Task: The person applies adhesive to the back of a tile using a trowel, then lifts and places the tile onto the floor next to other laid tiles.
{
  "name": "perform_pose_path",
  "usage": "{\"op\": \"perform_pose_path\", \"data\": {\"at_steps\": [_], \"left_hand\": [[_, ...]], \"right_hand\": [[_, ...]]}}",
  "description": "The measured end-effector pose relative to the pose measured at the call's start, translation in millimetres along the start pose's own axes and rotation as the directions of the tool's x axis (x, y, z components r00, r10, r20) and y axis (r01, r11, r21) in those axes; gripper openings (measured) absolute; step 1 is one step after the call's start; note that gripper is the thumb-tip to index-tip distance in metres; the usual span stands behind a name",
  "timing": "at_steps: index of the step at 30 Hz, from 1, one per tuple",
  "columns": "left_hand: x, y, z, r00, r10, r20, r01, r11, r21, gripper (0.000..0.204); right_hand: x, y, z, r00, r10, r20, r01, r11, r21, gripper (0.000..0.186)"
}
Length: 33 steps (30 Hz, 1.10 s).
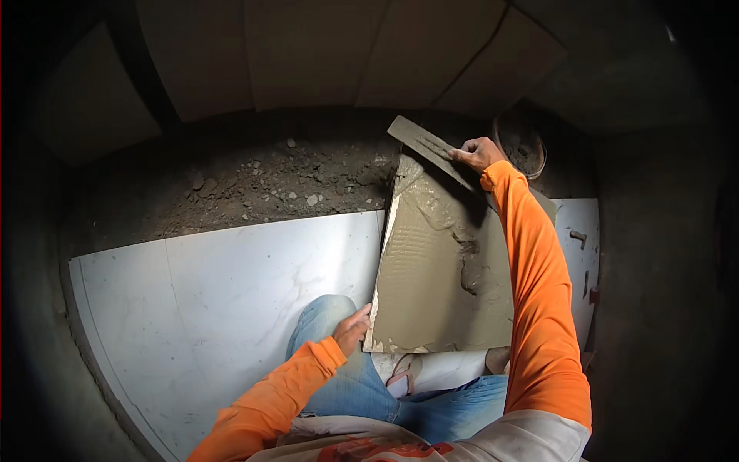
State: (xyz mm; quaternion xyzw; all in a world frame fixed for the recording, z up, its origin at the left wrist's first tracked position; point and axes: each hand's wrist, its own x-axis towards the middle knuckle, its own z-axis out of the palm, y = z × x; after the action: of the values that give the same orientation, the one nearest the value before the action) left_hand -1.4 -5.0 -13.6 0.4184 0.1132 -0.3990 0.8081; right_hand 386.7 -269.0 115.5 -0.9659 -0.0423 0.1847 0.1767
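Note:
A large tile (368, 339) lies in front of me, its face coated with wet grey mortar that is ridged at the left and has a lumpy streak near the middle. My right hand (479, 154) is closed on a flat rectangular plastering trowel (419, 138), smeared with mortar, at the far edge of the tile. The trowel's handle is mostly hidden by the fingers. At the tile's near left edge, by my knee, my left hand (352, 329) grips the side with its fingers; part of that grip is hidden.
White floor tiles (231, 269) spread to the left and continue at the right, where a small tool-like object (578, 238) lies. Beyond them runs a strip of dirt and rubble (285, 181) below a panelled wall (308, 54). A round bucket (543, 158) stands at the far right.

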Motion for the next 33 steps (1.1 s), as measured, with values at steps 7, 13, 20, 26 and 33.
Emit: {"op": "perform_pose_path", "data": {"at_steps": [7,13,20,26,33], "left_hand": [[-3,11,14,0.993,-0.024,-0.118,-0.005,0.970,-0.242,0.063],[1,6,16,0.990,-0.032,-0.137,-0.037,0.881,-0.471,0.071],[-2,7,14,0.994,-0.033,-0.107,-0.037,0.804,-0.594,0.076],[-7,3,15,0.994,-0.004,-0.107,-0.059,0.817,-0.574,0.079],[-8,0,13,0.998,0.002,-0.065,-0.040,0.798,-0.601,0.075]], "right_hand": [[-94,-17,44,0.982,-0.132,0.133,0.148,0.982,-0.118,0.037],[-179,-21,76,0.937,-0.321,0.141,0.350,0.886,-0.305,0.036],[-260,2,95,0.872,-0.413,0.261,0.487,0.784,-0.385,0.038],[-302,29,78,0.869,-0.389,0.307,0.473,0.835,-0.281,0.040],[-254,40,75,0.996,-0.058,-0.070,0.046,0.986,-0.158,0.038]]}}
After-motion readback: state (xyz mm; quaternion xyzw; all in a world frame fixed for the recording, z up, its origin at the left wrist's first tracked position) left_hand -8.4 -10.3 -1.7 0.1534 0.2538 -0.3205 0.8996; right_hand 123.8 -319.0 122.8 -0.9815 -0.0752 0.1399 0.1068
